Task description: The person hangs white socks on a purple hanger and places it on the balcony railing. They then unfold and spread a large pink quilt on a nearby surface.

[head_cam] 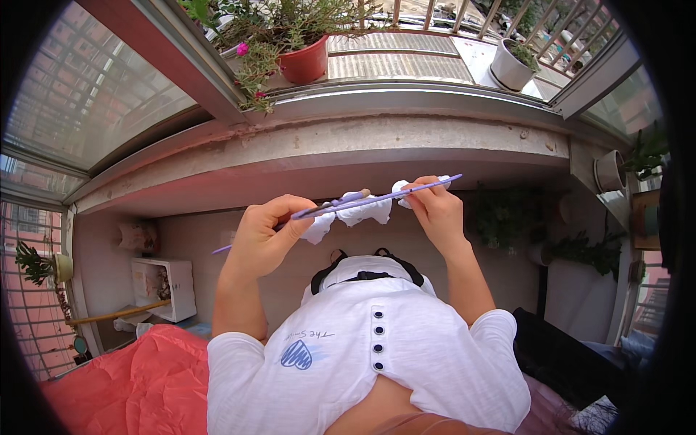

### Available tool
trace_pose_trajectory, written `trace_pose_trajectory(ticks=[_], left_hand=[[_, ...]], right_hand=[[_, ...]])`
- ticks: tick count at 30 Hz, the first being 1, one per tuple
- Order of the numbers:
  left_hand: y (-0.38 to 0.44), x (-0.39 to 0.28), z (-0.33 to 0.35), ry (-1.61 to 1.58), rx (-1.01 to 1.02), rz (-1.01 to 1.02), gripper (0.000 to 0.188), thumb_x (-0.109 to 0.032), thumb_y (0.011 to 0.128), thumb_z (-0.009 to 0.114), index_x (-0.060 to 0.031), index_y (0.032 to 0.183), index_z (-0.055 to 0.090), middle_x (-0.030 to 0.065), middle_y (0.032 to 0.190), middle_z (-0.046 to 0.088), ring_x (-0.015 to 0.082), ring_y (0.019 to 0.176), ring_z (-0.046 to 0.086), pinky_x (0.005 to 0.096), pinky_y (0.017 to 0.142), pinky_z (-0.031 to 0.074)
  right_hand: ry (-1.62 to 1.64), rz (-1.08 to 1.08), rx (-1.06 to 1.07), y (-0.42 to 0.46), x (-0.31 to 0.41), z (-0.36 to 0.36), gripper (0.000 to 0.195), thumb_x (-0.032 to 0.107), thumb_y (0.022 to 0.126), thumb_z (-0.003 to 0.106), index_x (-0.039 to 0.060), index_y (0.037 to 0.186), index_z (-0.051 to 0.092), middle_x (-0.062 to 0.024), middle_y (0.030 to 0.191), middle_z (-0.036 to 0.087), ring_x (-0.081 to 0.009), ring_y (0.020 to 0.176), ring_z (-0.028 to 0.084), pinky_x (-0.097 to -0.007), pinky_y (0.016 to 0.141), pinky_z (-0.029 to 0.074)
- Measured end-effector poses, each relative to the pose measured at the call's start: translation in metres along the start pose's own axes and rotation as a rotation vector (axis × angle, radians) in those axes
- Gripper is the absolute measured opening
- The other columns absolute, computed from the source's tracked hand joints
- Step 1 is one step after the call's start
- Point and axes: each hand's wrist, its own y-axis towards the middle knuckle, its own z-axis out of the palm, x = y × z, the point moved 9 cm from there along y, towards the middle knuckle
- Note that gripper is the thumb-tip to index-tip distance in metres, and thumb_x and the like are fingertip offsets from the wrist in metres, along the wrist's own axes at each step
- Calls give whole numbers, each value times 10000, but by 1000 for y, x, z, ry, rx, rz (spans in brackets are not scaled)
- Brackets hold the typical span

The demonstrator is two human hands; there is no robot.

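Observation:
A thin purple rod, seemingly part of a clothes hanger (353,203), runs between my hands before my chest. My left hand (269,234) grips its left end, together with a darker piece, between thumb and fingers. Near the other end, my right hand (437,209) pinches the rod and a bit of white cloth (401,191). More white cloth (363,210) hangs behind the rod between the hands, and another white piece (318,228) hangs beside my left fingers. How the cloth is attached cannot be told.
Beyond my hands runs a concrete window ledge (380,136), with a red flowerpot (304,62) and a white pot (511,65) outside. A white box (185,288) and a yellow pole (119,314) are at left, near red fabric (147,380). Plants (587,253) stand at right.

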Motion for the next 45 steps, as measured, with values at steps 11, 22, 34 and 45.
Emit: trace_pose_trajectory(ticks=[11,22,34,45], left_hand=[[1,15,-2,31,-32,-117,130,-92,834,554,13,898,594,-11,673,544,38,612,455,186,549,368],[24,-12,-2,61,39,-39,197,-130,834,558,5,976,578,-24,680,541,26,608,442,188,535,362],[55,-60,11,-276,157,-111,278,-127,858,494,-26,1114,536,-110,597,332,-11,480,250,158,426,182],[84,-93,80,-820,126,13,292,-104,848,427,-69,1134,379,-14,626,373,68,479,339,210,435,270]], right_hand=[[-39,-18,112,7,35,4,360,226,738,653,142,1079,572,-15,1095,569,-166,725,608,-286,572,486],[421,95,118,9,38,-6,164,59,817,545,47,959,624,-84,890,621,-135,612,576,-232,537,454],[757,160,149,2,42,-12,139,35,847,489,-1,901,612,-46,745,560,-90,636,540,-201,565,435],[748,-102,60,2,74,-50,349,117,824,543,40,1162,498,-108,1062,516,-190,920,507,-270,731,421]])
